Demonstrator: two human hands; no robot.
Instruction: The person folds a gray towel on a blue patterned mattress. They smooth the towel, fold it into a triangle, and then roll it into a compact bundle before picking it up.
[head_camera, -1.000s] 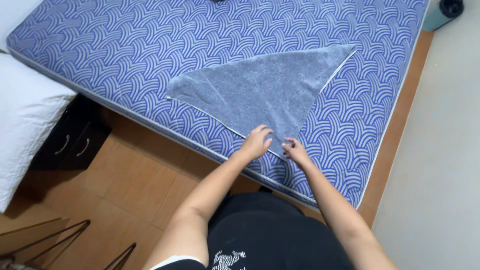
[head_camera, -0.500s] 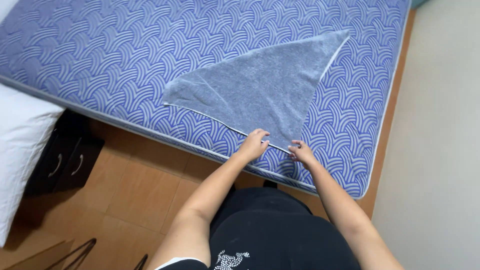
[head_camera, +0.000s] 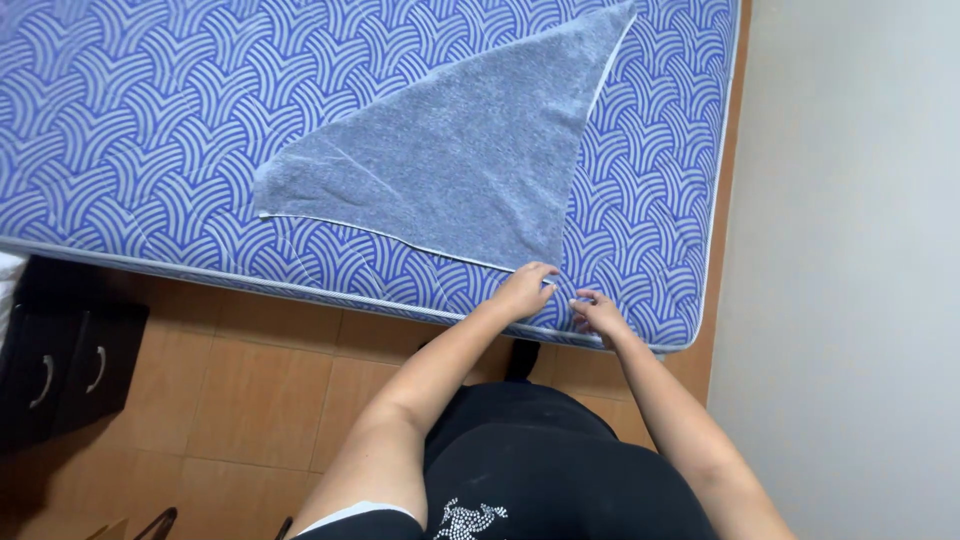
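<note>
Grey towel (head_camera: 460, 170) lies flat on the bed (head_camera: 150, 130), folded once on the diagonal into a triangle. One point reaches toward the far right corner of the bed, one sits out toward the middle of the bed's near side, and the third comes down close to the near edge, not far from the near right corner. The long folded side runs between the far and middle points; a pale hem shows along the two shorter sides.

Progress, as judged from how it lies: the first diagonal fold looks done and fairly smooth, with only a light crease or two near the middle point. No second fold is visible; the towel is far from a compact bundle.

Left hand (head_camera: 525, 290) rests at the near point of the towel, fingers (head_camera: 545, 270) curled together and touching, or just at, the cloth's tip. Whether they actually pinch the corner I cannot tell.

Right hand (head_camera: 598, 312) sits just beside it on the bare mattress, near the bed's near edge, fingers loosely bent and slightly apart, clear of the towel and holding nothing.

Beyond the bed: tiled floor (head_camera: 260, 400), a dark drawer unit (head_camera: 60, 370) off the near left, a plain wall (head_camera: 850, 250) on the right.
</note>
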